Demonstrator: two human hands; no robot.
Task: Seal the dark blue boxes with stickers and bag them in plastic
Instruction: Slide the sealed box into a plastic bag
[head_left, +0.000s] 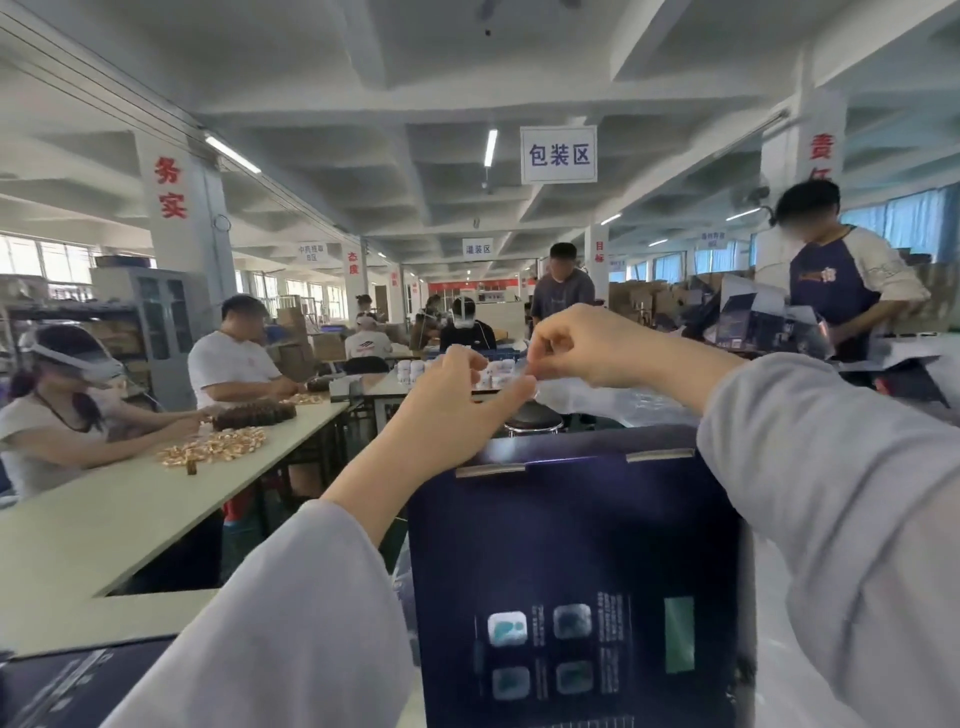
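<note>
**Head camera catches worker gripping clear plastic above dark blue box**

Head view, packing floor: a worker in pale grey sleeves raised both hands over a dark blue box (571, 545) that stood upright directly in front of them, its printed panel facing the camera and its top edge just below the wrists. The left hand (457, 395) had its fingers curled, with thumb and forefinger pinching the edge of a piece of clear plastic (597, 397). The right hand (582, 343), just beside it and slightly higher, pinched the same edge with bent fingers. The crinkled film trailed off to the right behind the box. Whether it was a bag or a sticker sheet could not be told.

A second dark blue box (67, 680) lay at the lower left corner, on the near end of a long pale desk (104, 519). Farther along that desk, two seated workers handled a heap of gold-wrapped pieces (213, 447) beside a cluster of dark brown bottles (254, 413). A round black stool (532, 415) showed just beyond the box's top edge. To the right, a standing person in a navy and cream shirt (841, 280) bent over a stack of more dark blue cartons (753, 317). A white hanging sign (558, 154) with blue characters hung from the ceiling above the hands.
</note>
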